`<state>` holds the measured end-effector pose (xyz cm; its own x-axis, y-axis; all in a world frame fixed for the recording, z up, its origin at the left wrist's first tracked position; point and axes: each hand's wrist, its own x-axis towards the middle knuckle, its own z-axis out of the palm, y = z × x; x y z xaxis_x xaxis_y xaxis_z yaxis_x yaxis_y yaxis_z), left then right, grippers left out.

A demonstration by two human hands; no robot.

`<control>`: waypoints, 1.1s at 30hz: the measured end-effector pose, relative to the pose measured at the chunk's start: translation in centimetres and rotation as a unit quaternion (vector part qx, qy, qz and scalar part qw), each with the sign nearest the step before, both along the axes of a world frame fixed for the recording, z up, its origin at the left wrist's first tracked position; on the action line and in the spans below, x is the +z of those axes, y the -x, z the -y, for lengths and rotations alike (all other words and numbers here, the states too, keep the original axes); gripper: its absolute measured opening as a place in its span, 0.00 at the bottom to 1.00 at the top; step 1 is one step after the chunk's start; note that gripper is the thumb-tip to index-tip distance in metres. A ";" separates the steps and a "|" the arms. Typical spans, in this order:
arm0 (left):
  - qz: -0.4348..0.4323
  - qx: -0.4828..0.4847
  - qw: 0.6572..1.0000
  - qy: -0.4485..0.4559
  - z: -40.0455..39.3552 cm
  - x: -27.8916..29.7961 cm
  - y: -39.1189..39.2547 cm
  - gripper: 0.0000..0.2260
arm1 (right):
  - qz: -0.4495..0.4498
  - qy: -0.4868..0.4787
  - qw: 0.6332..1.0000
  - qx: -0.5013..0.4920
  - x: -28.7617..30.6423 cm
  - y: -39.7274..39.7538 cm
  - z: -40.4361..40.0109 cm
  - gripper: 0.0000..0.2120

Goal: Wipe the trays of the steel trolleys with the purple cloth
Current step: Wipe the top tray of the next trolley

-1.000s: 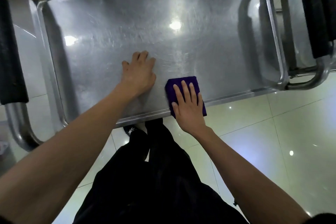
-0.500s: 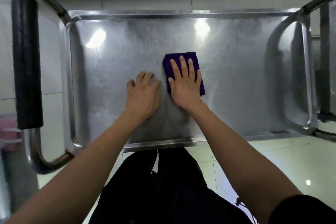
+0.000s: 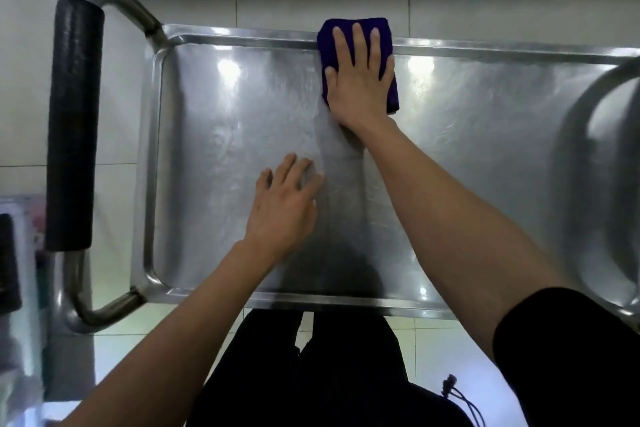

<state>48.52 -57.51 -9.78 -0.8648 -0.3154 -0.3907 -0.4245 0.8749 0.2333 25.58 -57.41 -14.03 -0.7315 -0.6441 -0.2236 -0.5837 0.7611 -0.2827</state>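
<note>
Bracing on the tray (image 3: pixel 207 218), the left hand (image 3: pixel 282 208) rests flat near the middle with fingers (image 3: pixel 289 166) spread and relaxed, holding nothing; likely there to steady the trolley while the other arm pushes. Near rim of the tray sits just in front of the person's dark trousers (image 3: pixel 311 357). Further out, the right hand (image 3: pixel 360 80) presses the cloth (image 3: pixel 327 42) flat under straight fingers (image 3: pixel 358 42), palm down, not gripping, which suits sliding it with pressure. Cloth lies at the far rim, its top edge lapping over that rim, so this stroke looks finished at the far side. Bare steel lies open to left and right of the cloth; the left part ends at a raised rim beside the black-padded handle (image 3: pixel 74 121), the right part runs under a curved steel bar (image 3: pixel 581 121). Beyond the far rim: pale tiled floor (image 3: pixel 277 3).
</note>
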 end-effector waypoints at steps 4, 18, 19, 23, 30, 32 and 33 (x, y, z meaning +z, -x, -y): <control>0.001 -0.020 1.000 -0.011 0.7 -0.4 -0.7 0.23 | 0.007 -0.003 1.000 0.010 -0.2 -1.3 -1.4 0.29; 0.009 -0.061 0.998 -0.015 1.8 0.2 -4.8 0.24 | 0.037 -0.019 0.998 -0.043 0.0 -18.5 -14.6 0.29; 0.011 -0.068 0.998 -0.014 1.9 0.2 -5.5 0.24 | 0.035 -0.023 0.998 -0.047 0.1 -20.1 -15.6 0.29; 0.015 -0.108 0.994 -0.002 2.4 -0.5 -7.2 0.26 | 0.023 -0.041 0.997 -0.063 0.4 -26.1 -18.9 0.29; -0.002 -0.125 0.992 -0.009 3.1 -0.8 -7.8 0.27 | 0.018 -0.063 0.995 -0.073 1.3 -31.3 -21.1 0.28; -0.007 -0.118 0.993 -0.013 3.1 -0.7 -7.6 0.25 | 0.020 -0.069 0.995 -0.075 1.4 -31.4 -20.8 0.28; -0.011 -0.115 0.993 -0.014 3.1 -0.5 -7.4 0.24 | 0.024 -0.072 0.994 -0.077 1.4 -31.2 -20.6 0.28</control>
<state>55.92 -60.65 -10.27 -0.9215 -0.0978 -0.3759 -0.2086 0.9410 0.2664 56.81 -36.85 -12.65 -0.8050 -0.4849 -0.3419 -0.4464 0.8746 -0.1892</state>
